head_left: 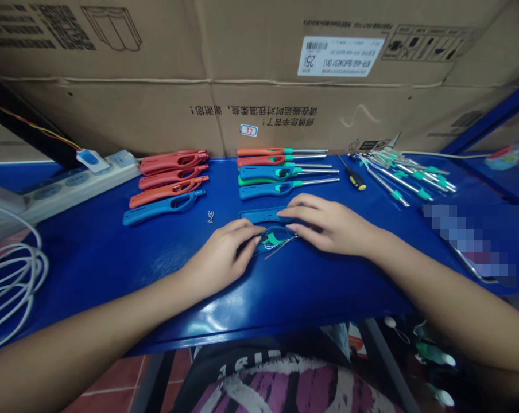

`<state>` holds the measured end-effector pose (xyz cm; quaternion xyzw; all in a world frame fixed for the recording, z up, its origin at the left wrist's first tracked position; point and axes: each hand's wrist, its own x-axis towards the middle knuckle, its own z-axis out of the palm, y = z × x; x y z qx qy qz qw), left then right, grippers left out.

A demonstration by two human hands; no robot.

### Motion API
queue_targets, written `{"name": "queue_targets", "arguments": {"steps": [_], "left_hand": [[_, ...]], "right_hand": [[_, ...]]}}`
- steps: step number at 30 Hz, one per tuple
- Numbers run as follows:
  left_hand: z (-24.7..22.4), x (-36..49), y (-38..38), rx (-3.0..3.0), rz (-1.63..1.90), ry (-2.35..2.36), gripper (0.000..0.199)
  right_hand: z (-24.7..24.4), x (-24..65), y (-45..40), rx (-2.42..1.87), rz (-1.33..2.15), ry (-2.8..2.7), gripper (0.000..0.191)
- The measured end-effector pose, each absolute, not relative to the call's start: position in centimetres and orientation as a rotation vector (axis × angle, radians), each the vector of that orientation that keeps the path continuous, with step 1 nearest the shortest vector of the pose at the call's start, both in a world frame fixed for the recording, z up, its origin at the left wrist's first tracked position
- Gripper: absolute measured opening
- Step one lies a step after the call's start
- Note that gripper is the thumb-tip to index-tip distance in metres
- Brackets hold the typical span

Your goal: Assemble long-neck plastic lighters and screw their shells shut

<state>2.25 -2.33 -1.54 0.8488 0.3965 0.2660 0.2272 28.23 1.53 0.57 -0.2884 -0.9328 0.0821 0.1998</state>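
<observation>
In front of me on the blue table lies an opened blue stick lighter. One half of its casing [259,216] is nearer the back. Just below it are a green trigger [272,237], loose thin wires and a thin rod. My left hand [225,246] pinches a dark part beside the trigger, its thumb and forefinger close together. My right hand [328,223] has its fingers bent over the right ends of the casing pieces and grips them. Several small screws [210,217] lie left of the lighter.
Coloured lighter handles [169,178] are lined up at left; lighters with metal tubes [287,187] lie behind my hands. A screwdriver [355,178], several loose tube assemblies [408,172] and a phone [470,246] are at right. A power strip [76,180] and a cardboard box [156,92] border the table.
</observation>
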Motion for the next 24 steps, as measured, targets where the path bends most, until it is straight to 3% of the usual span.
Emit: {"name": "queue_targets", "arguments": {"steps": [6, 13, 24], "left_hand": [[-1.9, 1.9, -1.9, 2.417, 0.68, 1.082, 0.031], [-1.8, 2.0, -2.2, 2.534, 0.641, 1.073, 0.033], [-1.3, 1.8, -3.5, 2.574, 0.597, 0.997, 0.036]], "right_hand": [[1.6, 31.4, 3.6, -0.99, 0.024, -2.454, 0.019], [1.7, 31.5, 3.8, -0.9, 0.669, -2.642, 0.023], [1.2, 30.3, 3.7, -1.07, 0.907, -2.581, 0.026]]}}
